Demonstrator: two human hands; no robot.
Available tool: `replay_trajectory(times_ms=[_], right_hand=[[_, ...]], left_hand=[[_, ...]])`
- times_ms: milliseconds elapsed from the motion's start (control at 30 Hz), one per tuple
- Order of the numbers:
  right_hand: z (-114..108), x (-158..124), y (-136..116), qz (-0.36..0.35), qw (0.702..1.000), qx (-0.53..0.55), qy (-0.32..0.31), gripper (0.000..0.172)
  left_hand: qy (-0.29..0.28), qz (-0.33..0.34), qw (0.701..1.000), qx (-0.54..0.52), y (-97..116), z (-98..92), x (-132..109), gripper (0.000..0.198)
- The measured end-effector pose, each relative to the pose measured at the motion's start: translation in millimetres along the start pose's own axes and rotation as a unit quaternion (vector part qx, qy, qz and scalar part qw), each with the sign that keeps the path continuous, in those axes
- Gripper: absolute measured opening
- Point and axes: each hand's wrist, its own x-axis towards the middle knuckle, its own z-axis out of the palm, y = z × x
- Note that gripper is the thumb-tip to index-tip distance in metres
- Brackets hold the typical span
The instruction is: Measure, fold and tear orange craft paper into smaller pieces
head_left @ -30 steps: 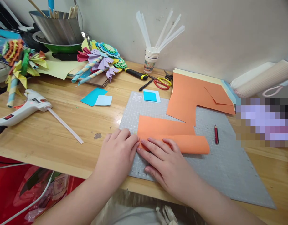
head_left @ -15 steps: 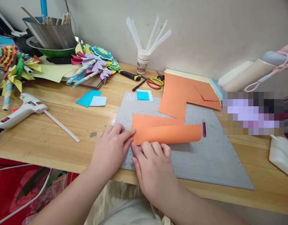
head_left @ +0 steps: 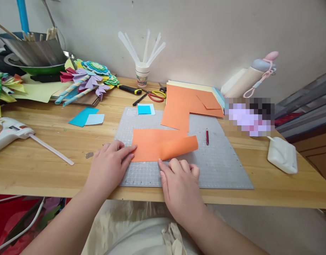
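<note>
A strip of orange paper (head_left: 148, 145) lies on the grey cutting mat (head_left: 221, 159). Its left part is flat, while the right part curls up and over toward the front. My left hand (head_left: 108, 164) holds the paper's left edge down, with thumb and forefinger on it and the other fingers bent. At the front edge, where the flat part meets the curl, my right hand (head_left: 181, 180) presses with its forefinger and thumb, its remaining fingers curled in. A dark red pencil (head_left: 207, 137) rests on the mat right of the curl.
Behind lie more orange sheets (head_left: 176, 109), scissors (head_left: 157, 95) and a cutter (head_left: 129, 89). A paper cup (head_left: 142, 75) holds glue sticks. To the left are a glue gun (head_left: 15, 130), blue paper pieces (head_left: 83, 117) and paper flowers (head_left: 88, 76). A white case (head_left: 282, 155) sits right.
My right hand has slid rightward along the paper's front edge, away from my left hand. The left part of the paper now lies flat, and the fold has become a slanting curl. The view has shifted.
</note>
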Motion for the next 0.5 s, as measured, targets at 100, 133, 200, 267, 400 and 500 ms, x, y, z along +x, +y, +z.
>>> replay_trajectory(times_ms=[100, 133, 200, 267, 400, 500], right_hand=[[-1, -8, 15, 0.035, 0.999, -0.007, 0.013, 0.039], [-1, -10, 21, 0.046, 0.999, -0.008, 0.017, 0.038], [-1, -16, 31, 0.065, 0.998, -0.009, 0.022, 0.038], [-2, -21, 41, 0.081, 0.996, -0.011, 0.027, 0.038], [-4, -27, 56, 0.106, 0.993, -0.027, 0.042, 0.039], [-4, -31, 65, 0.114, 0.991, -0.034, 0.053, 0.04]], left_hand=[[-0.005, -0.008, 1.0, 0.013, 1, 0.3, 2, 0.036], [-0.006, -0.01, 1.0, 0.016, 1, 0.5, 2, 0.036], [-0.009, -0.015, 1.0, 0.02, 0, 0.7, 2, 0.037], [-0.012, -0.017, 1.0, 0.02, 0, 0.6, 2, 0.037], [-0.008, -0.017, 1.0, 0.018, -2, 1.6, 1, 0.038], [-0.004, -0.011, 1.0, 0.018, -3, 3.5, 2, 0.038]])
